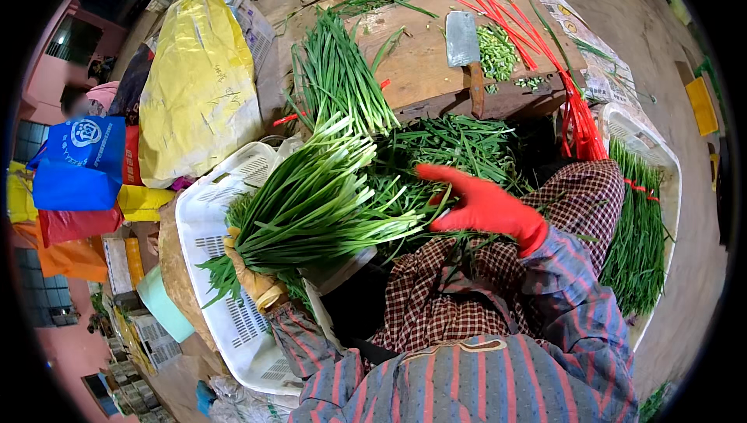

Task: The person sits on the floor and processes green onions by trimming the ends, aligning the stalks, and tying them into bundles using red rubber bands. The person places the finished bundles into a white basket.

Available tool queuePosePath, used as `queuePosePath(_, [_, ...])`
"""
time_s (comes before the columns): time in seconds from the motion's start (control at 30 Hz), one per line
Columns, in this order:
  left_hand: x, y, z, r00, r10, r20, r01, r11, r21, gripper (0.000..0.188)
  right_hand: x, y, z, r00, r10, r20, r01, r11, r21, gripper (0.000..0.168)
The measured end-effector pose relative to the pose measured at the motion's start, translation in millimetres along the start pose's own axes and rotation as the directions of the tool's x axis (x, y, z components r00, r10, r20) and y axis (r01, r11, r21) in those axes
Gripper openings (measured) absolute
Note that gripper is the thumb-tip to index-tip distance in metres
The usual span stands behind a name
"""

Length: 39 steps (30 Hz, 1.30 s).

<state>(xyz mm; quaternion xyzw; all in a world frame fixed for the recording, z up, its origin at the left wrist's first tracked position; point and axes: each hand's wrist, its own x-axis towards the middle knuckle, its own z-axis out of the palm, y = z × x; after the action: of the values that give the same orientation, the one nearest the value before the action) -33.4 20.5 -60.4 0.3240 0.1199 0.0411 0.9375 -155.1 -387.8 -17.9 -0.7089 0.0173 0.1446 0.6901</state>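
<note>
My left hand (252, 277), in a tan glove, grips a thick bunch of garlic chives (303, 207) by its leafy end. The bunch's pale stem ends fan out to the right, over my lap. My right hand (487, 204), in a red glove, is held with thumb and fingers apart near those stem ends, with nothing plainly in it. Loose chive leaves and trimmings (461, 143) are heaped beyond and under it. Another bunch of chives (341, 75) rests at the left of a wooden board (402, 67).
A cleaver (462, 43) lies on the board beside cut stem ends (496, 52). Red ties (575, 119) hang over the board's right edge. A white plastic crate (198, 236) stands left; another crate (671, 172) holds tied chives (630, 254). A yellow sack (198, 84) sits far left.
</note>
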Motion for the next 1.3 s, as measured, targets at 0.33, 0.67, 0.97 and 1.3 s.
queuePosePath(0.33, [-3.6,6.6,3.6,0.977,-0.167,0.135,0.173,0.984,-0.034,0.035,-2.5,45.9,-28.7,0.877,0.334,-0.345,-0.437,0.851,-0.29,0.021])
queuePosePath(0.67, [-13.8,-10.4,27.9,0.992,-0.08,0.099,0.092,0.988,-0.122,0.024,60.8,-31.6,10.9,0.987,-0.121,0.102,0.151,0.91,-0.387,0.038])
queuePosePath(0.97, [-20.2,-8.4,37.5,0.991,-0.132,-0.028,0.132,0.991,0.026,0.025,14.8,-4.4,-41.6,0.939,0.039,-0.34,-0.019,0.998,0.062,0.016])
queuePosePath(1.3, [-0.7,-2.0,1.1,0.986,-0.144,-0.09,0.15,0.987,0.064,0.028,2.0,38.4,0.0,0.99,0.098,0.102,-0.108,0.99,0.092,0.062])
